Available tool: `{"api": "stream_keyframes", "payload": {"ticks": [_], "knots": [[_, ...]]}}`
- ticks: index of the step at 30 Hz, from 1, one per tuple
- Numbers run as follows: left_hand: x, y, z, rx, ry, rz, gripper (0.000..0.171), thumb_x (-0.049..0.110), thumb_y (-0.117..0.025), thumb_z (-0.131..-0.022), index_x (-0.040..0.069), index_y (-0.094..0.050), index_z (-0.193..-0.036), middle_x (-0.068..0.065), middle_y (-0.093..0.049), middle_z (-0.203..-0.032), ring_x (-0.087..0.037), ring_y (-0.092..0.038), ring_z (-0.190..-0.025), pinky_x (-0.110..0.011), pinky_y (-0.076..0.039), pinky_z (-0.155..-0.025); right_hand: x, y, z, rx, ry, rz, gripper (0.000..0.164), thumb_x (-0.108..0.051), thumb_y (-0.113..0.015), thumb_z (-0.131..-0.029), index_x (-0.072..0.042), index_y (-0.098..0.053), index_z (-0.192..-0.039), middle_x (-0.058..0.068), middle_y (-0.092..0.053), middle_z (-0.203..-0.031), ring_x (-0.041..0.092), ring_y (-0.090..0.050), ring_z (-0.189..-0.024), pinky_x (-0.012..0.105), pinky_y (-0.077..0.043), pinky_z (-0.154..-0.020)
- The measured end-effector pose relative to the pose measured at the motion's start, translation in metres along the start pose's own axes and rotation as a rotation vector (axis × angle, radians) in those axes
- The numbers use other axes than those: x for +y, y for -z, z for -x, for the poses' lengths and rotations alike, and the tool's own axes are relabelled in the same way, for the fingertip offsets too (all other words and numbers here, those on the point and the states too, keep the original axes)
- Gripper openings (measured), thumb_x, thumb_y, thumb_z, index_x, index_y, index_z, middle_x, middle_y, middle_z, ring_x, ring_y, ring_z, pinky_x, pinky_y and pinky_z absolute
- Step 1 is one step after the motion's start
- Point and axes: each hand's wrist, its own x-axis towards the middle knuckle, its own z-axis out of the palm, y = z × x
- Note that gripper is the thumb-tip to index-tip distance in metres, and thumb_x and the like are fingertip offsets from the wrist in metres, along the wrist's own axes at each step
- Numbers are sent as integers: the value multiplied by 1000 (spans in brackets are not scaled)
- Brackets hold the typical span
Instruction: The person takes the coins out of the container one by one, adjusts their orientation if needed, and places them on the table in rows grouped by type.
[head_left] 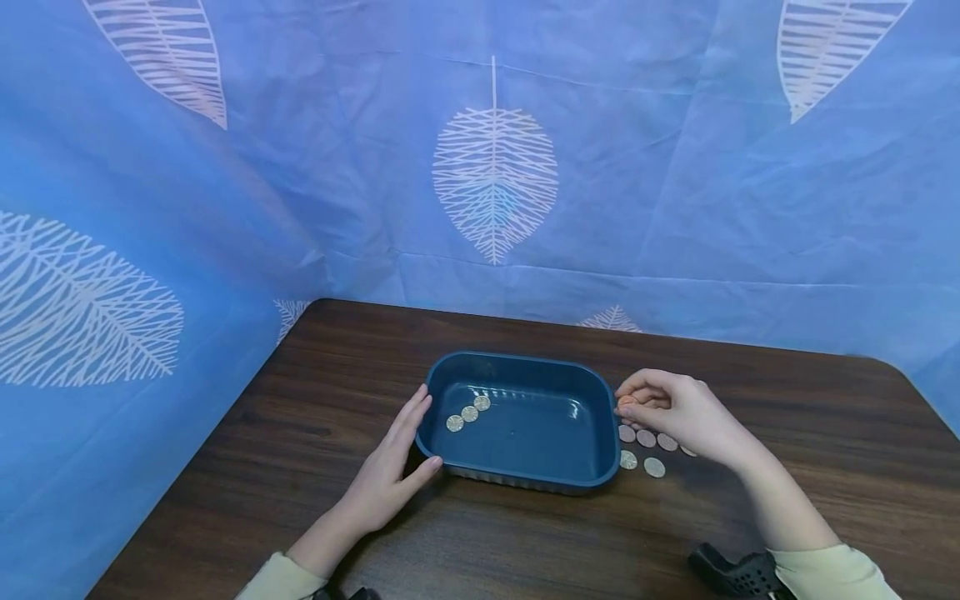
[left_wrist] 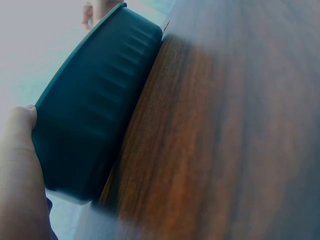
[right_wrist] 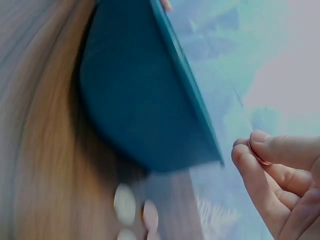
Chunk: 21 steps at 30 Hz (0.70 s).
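From here I see the right hand [head_left: 672, 410] pinching a coin [head_left: 627, 401] just beside the tray [head_left: 525, 437], the left hand [head_left: 392, 468] spread against its left end, three coins [head_left: 469, 414] inside, others on the table [head_left: 525, 542].

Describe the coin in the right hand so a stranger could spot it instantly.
On the dark wooden table stands a blue tray with rounded corners. Just beyond its right end, the right hand pinches the coin. It is the only coin visibly held; loose coins lie on the table, and three more lie in the tray.
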Motion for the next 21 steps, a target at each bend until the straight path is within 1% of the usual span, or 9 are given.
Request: {"api": "stream_keyframes", "payload": {"ticks": [4,6,10,15,21], "knots": [[0,0,0,1,3,10,74,30,-59,-95,23,-15,-154,10,-6,-159,-16,-16,-143,-55,-30,-106,19,11,17,23,-45,44,24,-29,-63,-93,-11,-65,-107,3,-69,-94,15,-67,-84,30,-52,-69],[0,0,0,4,1,12,74,30,-59,-95,23,-15,-154,10,-6,-159,-16,-16,-143,-55,-30,-106,29,15,25,40,-65,73,25,-30,-63,-93,-10,-65,-109,3,-69,-94,13,-67,-84,30,-52,-68],[0,0,0,13,-8,8,74,28,-60,-95,22,-16,-154,9,-7,-159,-19,-17,-143,-55,-31,-105,47,21,39,73,-86,124,26,-28,-63,-93,-8,-65,-110,2,-70,-94,9,-66,-81,30,-52,-67],[-1,0,0,13,-9,7,74,28,-60,-95,22,-16,-154,10,-7,-159,-18,-17,-143,-55,-30,-105,66,26,53,81,-147,125,26,-26,-65,-92,-6,-64,-109,-1,-70,-87,11,-65,-72,27,-51,-63],[-3,-1,0,13,-15,1,74,28,-60,-95,22,-16,-154,10,-6,-159,-18,-16,-143,-56,-30,-105,83,26,63,83,-196,140,21,-22,-66,-91,-5,-65,-103,-2,-69,-82,10,-64,-68,27,-51,-59]]}}
